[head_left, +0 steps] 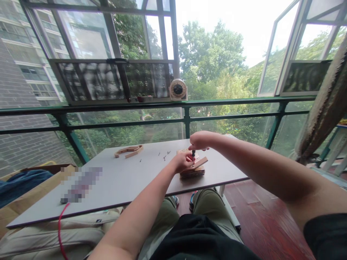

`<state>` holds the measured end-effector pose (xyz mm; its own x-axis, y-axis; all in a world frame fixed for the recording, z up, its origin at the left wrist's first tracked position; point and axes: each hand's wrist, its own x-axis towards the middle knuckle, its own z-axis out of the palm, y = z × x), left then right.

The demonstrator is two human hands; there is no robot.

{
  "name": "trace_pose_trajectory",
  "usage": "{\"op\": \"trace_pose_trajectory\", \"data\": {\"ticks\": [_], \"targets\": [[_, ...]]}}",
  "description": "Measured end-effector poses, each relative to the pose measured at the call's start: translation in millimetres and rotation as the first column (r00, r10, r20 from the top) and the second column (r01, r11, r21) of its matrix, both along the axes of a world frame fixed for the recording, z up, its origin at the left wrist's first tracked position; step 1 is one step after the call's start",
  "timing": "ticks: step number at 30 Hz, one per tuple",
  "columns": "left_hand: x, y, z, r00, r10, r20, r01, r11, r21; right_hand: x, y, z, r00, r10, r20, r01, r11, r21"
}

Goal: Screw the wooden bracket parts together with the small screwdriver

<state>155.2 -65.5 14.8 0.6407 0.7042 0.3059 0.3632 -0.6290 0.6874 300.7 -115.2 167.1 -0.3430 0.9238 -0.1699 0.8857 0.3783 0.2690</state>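
My right hand (200, 140) is closed over the top of a screwdriver (193, 153) with a dark handle, held upright. Its tip points down at a light wooden strip (201, 162). From the left, my left hand (184, 161) pinches the strip's near end, its fingers close beside the screwdriver's shaft. Under the strip sits a brown block-like stack (192, 173), apparently wrapped in clear plastic. Whether a screw is under the tip is too small to tell. Several small screws (165, 157) lie on the white table to the left.
A jointed wooden piece (128, 151) lies at the back left of the white table (121, 180). A blurred-out flat object (82, 184) with a red cord (60, 231) is at the left. A small round fan (178, 89) stands on the green railing (230, 102) behind.
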Motion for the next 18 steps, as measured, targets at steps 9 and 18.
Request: {"op": "trace_pose_trajectory", "data": {"ticks": [9,18], "targets": [[1,-1,3.9,0.998,0.055,-0.033,-0.053,0.998,0.033,8,-14,0.5,0.984,0.161,-0.073,-0.156,0.985,0.072],[1,-7,5.7,1.000,0.020,0.015,-0.020,0.999,-0.044,10,-9,9.5,0.986,0.161,-0.047,-0.157,0.985,0.065]]}}
